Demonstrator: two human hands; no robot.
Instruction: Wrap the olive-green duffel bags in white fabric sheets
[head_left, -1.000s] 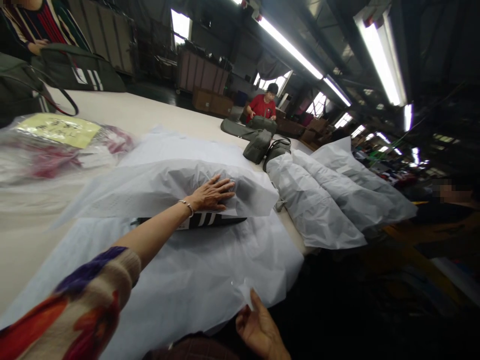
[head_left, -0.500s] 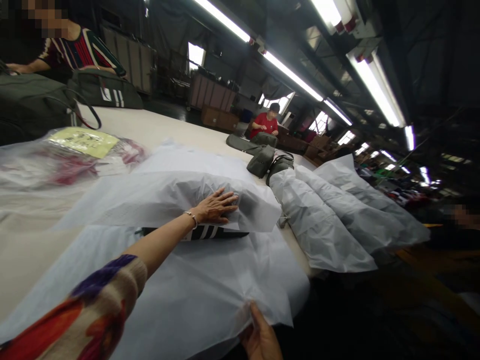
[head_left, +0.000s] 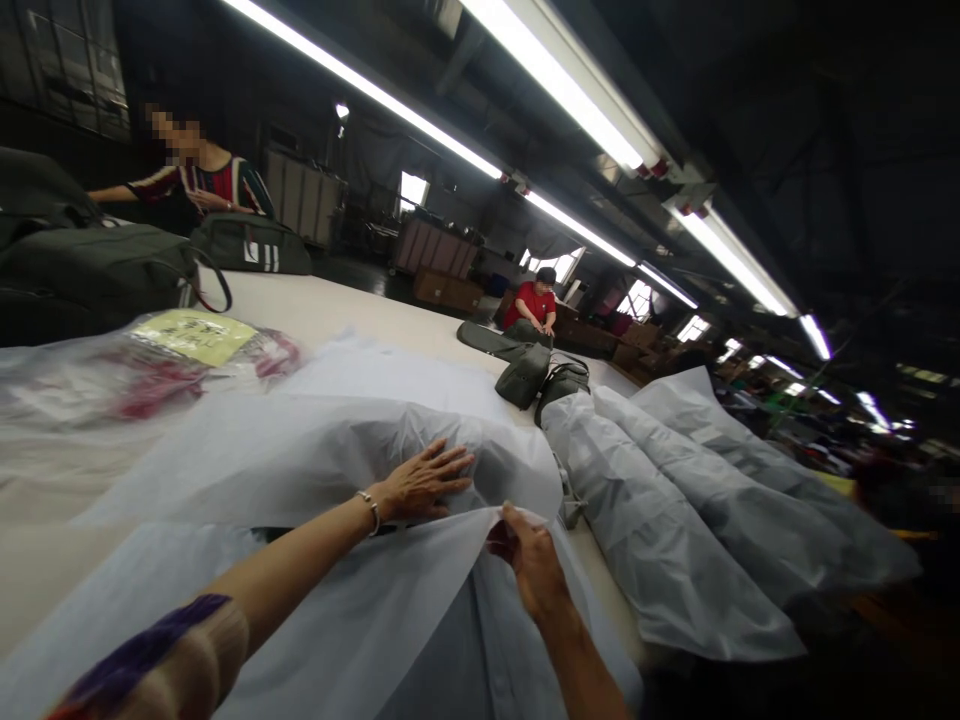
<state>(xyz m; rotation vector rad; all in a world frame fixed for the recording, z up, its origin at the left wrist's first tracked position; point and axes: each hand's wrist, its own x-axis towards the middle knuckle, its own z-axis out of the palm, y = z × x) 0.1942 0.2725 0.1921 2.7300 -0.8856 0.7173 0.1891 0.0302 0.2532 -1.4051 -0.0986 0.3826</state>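
Observation:
My left hand (head_left: 429, 482) lies flat with fingers spread, pressing on translucent white paper (head_left: 330, 445) that covers a bulging bag. Only a thin dark strip of that bag (head_left: 281, 535) shows below the paper. Between thumb and fingers of my right hand (head_left: 534, 560) is the edge of a white paper sheet (head_left: 405, 590). This sheet is lifted up against the near side of the bag, just to the right of my left hand. More stacked pale sheets (head_left: 484, 640) lie beneath it.
Several paper-wrapped bundles (head_left: 652, 510) line the right side of the table (head_left: 330, 300). Dark green bags (head_left: 97, 270) stand at left, near a clear plastic bag with a yellow label (head_left: 196, 336). Another green bag (head_left: 525, 375) lies beyond. Two people (head_left: 532, 300) work across the table.
My right hand has risen from the front edge, pulling the paper sheet up over the bag's striped near side. My left hand stays on the covered bag. The view has tilted upward.

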